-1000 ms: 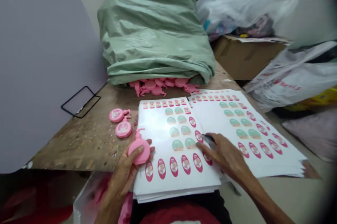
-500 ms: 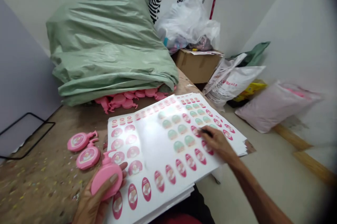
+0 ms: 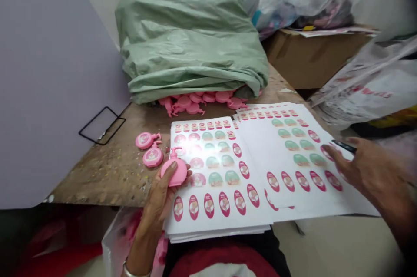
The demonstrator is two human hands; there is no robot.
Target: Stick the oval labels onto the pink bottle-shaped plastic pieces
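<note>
My left hand (image 3: pixel 159 194) grips a small pink pump bottle (image 3: pixel 176 172), its plain round face turned up, over the left edge of a stack of sticker sheets (image 3: pixel 208 225). The sheets carry rows of green, pink and dark pink oval labels. My right hand (image 3: pixel 368 168), somewhat blurred, is closed on a slim black tool (image 3: pixel 344 146) at the right side of a loose sticker sheet (image 3: pixel 270 151), whose left part is bare white. Whether its fingers also pinch the sheet is hard to see. Two labelled pink pump bottles (image 3: pixel 153 156) lie on the table left of the stack.
A big green sack (image 3: pixel 195 38) stands at the back of the worn wooden table (image 3: pixel 107 177), with several pink bottles (image 3: pixel 192 104) spilling below it. A black wire frame (image 3: pixel 102 126) lies left. A cardboard box (image 3: pixel 302 57) and plastic bags (image 3: pixel 374 94) are at the right.
The partly bare sheet has shifted right off the stack with my right hand, uncovering a fuller sheet beneath. My left hand still holds the pink bottle. The view has turned left.
</note>
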